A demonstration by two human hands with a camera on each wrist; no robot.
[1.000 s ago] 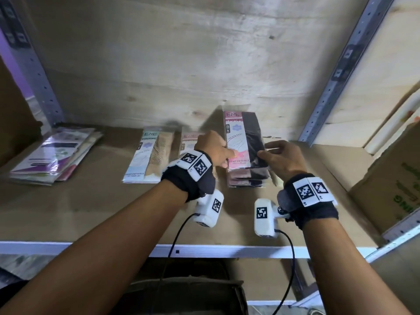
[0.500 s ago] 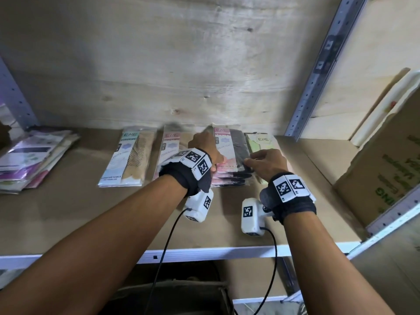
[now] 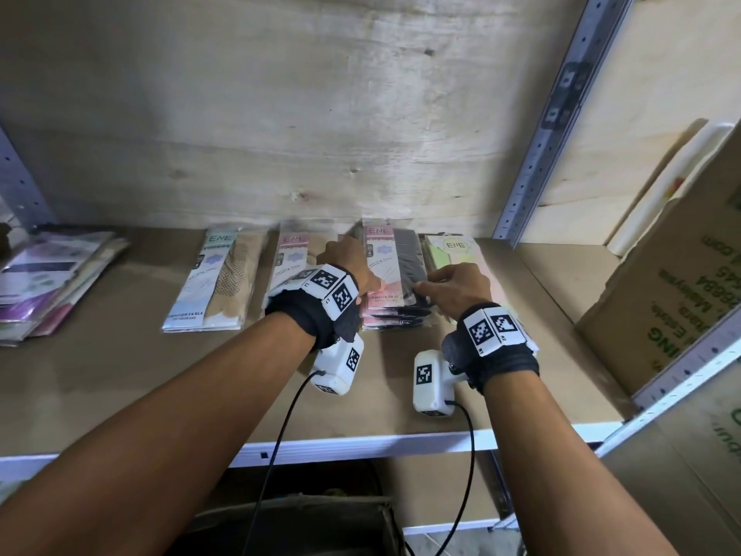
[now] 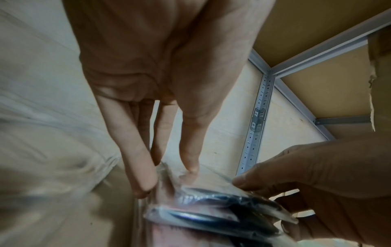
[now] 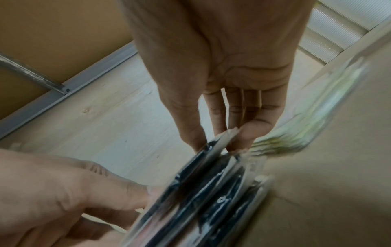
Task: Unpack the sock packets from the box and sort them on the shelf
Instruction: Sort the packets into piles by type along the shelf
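Note:
A stack of pink-labelled packets of black socks point(image 3: 395, 274) lies on the shelf board point(image 3: 120, 387), near the back wall. My left hand point(image 3: 349, 262) holds its left edge, and in the left wrist view the thumb lies on top and the fingers point(image 4: 141, 180) run down the side of the stack point(image 4: 211, 205). My right hand point(image 3: 435, 284) pinches the right edge; the right wrist view shows thumb and fingers point(image 5: 249, 133) closed on the top packet's plastic rim point(image 5: 224, 138). A pink-labelled packet point(image 3: 290, 254) sits left of the stack, partly behind my left wrist.
A teal-labelled beige sock packet point(image 3: 216, 282) lies further left, and a green-yellow packet point(image 3: 457, 250) lies under my right hand. A mixed pile of packets point(image 3: 52, 274) sits at far left. A cardboard box point(image 3: 681, 298) stands right of the metal upright point(image 3: 549, 126).
The black-sock stack, held tilted up a second ago, has come down flat onto the shelf between the pink and green packets. Both hands moved back with it and kept their hold.

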